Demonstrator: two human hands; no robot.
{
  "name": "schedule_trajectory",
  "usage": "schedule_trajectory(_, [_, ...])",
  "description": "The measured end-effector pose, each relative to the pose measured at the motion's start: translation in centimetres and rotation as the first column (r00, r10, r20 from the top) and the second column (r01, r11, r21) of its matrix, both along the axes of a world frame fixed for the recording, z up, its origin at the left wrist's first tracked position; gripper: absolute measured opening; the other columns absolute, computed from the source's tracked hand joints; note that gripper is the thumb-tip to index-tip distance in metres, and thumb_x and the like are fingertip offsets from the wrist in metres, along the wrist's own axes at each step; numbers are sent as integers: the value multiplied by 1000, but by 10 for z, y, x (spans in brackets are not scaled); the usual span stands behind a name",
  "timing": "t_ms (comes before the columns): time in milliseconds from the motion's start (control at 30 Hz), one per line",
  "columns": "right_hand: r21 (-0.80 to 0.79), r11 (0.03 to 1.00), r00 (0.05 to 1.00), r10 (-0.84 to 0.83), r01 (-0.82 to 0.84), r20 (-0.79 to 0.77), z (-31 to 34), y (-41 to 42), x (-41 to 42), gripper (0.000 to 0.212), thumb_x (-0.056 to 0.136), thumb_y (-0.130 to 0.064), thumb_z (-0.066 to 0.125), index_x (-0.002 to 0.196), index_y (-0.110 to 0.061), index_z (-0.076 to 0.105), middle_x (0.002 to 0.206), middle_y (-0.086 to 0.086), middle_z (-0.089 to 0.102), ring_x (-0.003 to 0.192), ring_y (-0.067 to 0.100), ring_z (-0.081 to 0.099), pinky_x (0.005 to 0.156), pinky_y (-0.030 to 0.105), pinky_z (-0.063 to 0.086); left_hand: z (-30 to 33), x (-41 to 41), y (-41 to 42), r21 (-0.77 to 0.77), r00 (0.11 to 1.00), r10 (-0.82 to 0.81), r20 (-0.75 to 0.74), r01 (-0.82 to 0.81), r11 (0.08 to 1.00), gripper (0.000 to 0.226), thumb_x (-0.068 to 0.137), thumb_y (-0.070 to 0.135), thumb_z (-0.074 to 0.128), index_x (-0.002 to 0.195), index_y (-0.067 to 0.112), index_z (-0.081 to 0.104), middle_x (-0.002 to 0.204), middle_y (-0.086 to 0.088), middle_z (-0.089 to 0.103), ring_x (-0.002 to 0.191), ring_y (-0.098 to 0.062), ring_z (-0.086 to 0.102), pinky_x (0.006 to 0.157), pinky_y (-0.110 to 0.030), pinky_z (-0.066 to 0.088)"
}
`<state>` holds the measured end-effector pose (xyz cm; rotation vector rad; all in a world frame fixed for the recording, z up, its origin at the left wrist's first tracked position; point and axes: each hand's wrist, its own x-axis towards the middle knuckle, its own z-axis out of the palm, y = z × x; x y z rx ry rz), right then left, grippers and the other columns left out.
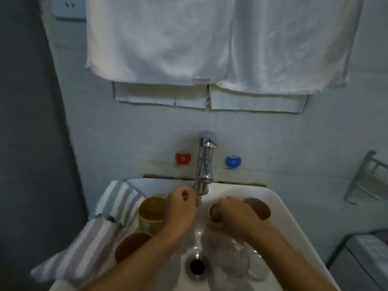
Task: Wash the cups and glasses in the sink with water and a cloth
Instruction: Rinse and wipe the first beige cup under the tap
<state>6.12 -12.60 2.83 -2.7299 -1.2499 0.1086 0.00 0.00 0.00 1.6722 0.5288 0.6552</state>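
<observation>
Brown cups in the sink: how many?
3: one brown plastic cup front left, one back right, one under the right hand. More may be hidden.

Hands (181, 204) (228, 215) over sink (279, 206)

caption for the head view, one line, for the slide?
Both hands, left and right, under the running faucet in a white sink of cups.
</observation>
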Motion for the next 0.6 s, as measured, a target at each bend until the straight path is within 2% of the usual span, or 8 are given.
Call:
schedule_trajectory(133, [109, 994, 994, -36, 25, 105, -15, -3, -1, 18, 95, -35, 57, 83, -24, 65, 86, -6, 60, 82, 11, 60, 81, 29, 54, -9, -1, 12, -74, 998, 37, 56, -33, 997, 16, 99, 19, 53, 89, 11, 64, 74, -3, 62, 60, -12, 54, 56, -25, 45])
schedule_trajectory(233, [271, 960, 994, -87, 66, 68, -15, -7, 4, 23, 97, -40, 55, 85, -25, 68, 78, -8, 63, 73, 4, 60, 72, 21, 54, -11, -2, 15, -102, 997, 7, 71, 0, 995, 13, 98, 18, 55, 93, 10, 64, 72, -3, 62, 56, -11, 54, 51, -21, 45])
schedule_trajectory(333, [432, 883, 982, -181, 183, -46, -13, -11, 2, 18, 96, -40, 57, 82, -31, 66, 73, -11, 63, 67, 2, 60, 63, 13, 47, -10, -7, 11, -33, 996, 6, 85, -3, 999, 11, 98, 18, 56, 92, 13, 63, 72, -1, 62, 56, -10, 55, 51, -19, 45])
schedule_trajectory(467, [553, 787, 961, -238, 274, -138, -11, -13, -1, 19, 97, -40, 55, 84, -31, 66, 74, -12, 64, 68, 1, 59, 57, 12, 39, -3, -13, 6, 81, 987, 47, 152, -60, 995, 12, 98, 22, 55, 89, 18, 62, 74, 1, 64, 60, -9, 58, 54, -22, 47])
schedule_trajectory(533, [575, 753, 947, -237, 320, -216, -10, -13, -2, 21, 98, -38, 55, 82, -29, 66, 73, -11, 64, 68, 1, 59, 55, 12, 36, 5, -15, 7, 224, 964, 107, 242, -162, 961, 12, 97, 29, 55, 89, 23, 61, 74, 3, 65, 63, -9, 60, 55, -25, 51])
schedule_trajectory(600, [612, 706, 931, -214, 356, -294, -9, -12, -2, 22, 97, -34, 57, 78, -28, 65, 75, -10, 65, 70, 2, 59, 56, 13, 36, 18, -17, 6, 320, 920, 112, 375, -242, 916, 10, 96, 33, 55, 94, 25, 60, 78, 6, 65, 68, -7, 61, 57, -23, 52])
